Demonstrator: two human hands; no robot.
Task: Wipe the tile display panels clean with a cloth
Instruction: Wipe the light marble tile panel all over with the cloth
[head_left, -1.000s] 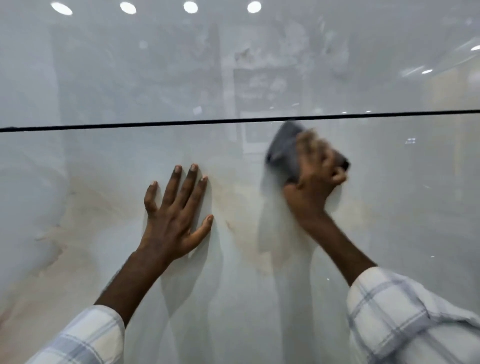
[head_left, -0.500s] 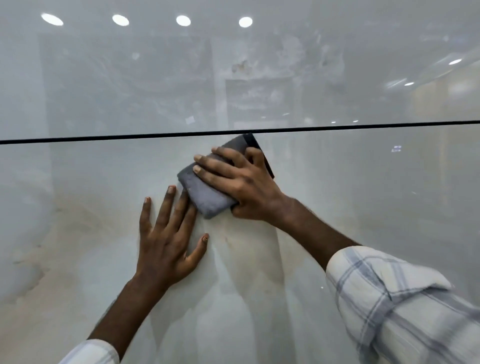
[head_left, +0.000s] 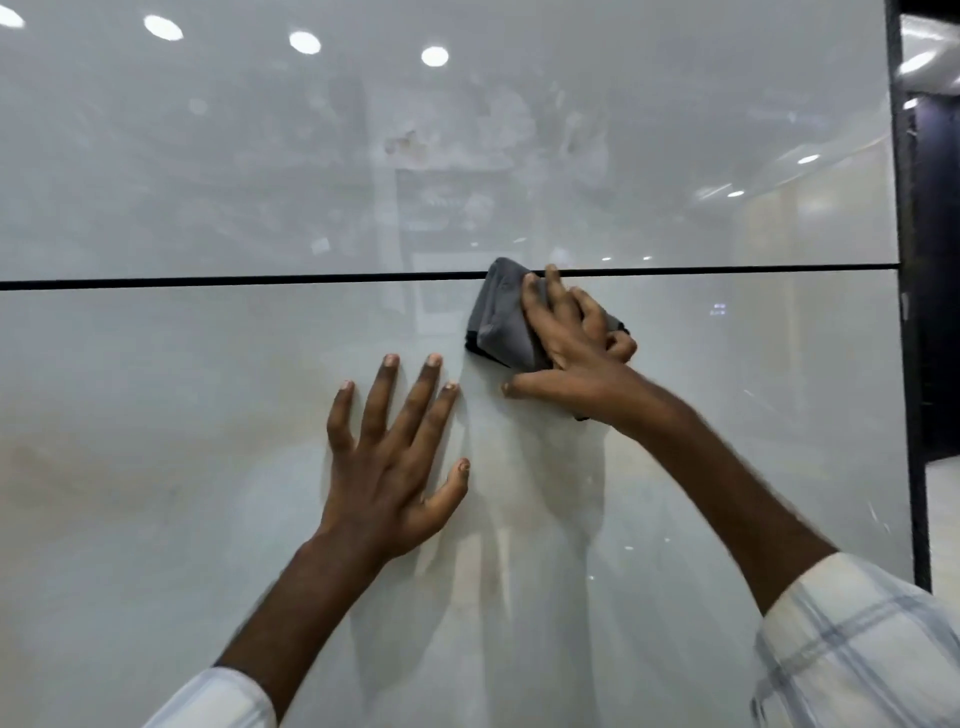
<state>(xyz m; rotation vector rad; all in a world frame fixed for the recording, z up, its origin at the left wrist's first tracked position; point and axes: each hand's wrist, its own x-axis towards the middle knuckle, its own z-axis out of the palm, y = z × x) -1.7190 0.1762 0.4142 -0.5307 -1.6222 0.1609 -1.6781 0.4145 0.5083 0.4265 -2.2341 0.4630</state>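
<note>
Two glossy pale tile panels fill the view, an upper panel (head_left: 467, 156) and a lower panel (head_left: 156, 467), split by a thin black horizontal joint (head_left: 234, 283). A folded grey cloth (head_left: 501, 317) lies on the lower panel with its top edge over the joint. My right hand (head_left: 566, 353) presses the cloth against the tile, fingers spread over it and curled at its right edge. My left hand (head_left: 389, 457) rests flat on the lower panel just below and left of the cloth, fingers straight and spread, holding nothing.
A black vertical frame (head_left: 906, 312) bounds the panels on the right, with a dark opening (head_left: 940, 260) and pale floor beyond it. Ceiling lights reflect in the upper panel. Faint beige veining marks the lower panel at the left.
My right hand swept the cloth left to beside my left hand, then back right and up to the joint. The left hand stayed flat on the panel. The view shifted right, showing the frame.
</note>
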